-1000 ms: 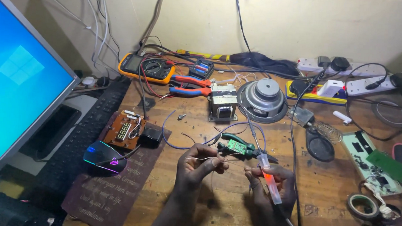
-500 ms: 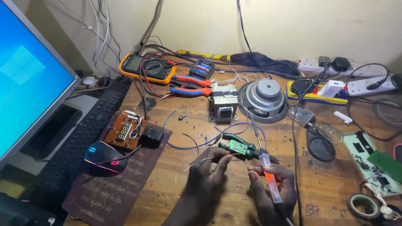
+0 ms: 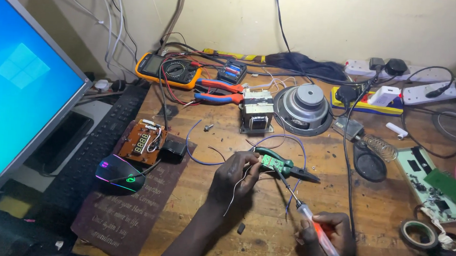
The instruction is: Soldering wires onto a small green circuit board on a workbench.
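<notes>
Wooden counter (image 3: 222, 217) crowded with bench gear, all noted relative to the speaker driver (image 3: 303, 109): monitor (image 3: 22, 86) far left, multimeter (image 3: 169, 70) up-left. Small green circuit board (image 3: 272, 163) below the driver, pinched with a thin wire by left hand (image 3: 234, 177), apparently steadied for tip access. Right hand (image 3: 322, 240) lower still, closed around the soldering iron (image 3: 307, 217), tip angled at the board.

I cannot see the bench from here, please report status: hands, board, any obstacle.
Left hand pinches thin wire at small green board. Right hand grips soldering iron, tip near board. Pliers under board, blue wire looped around.
</notes>
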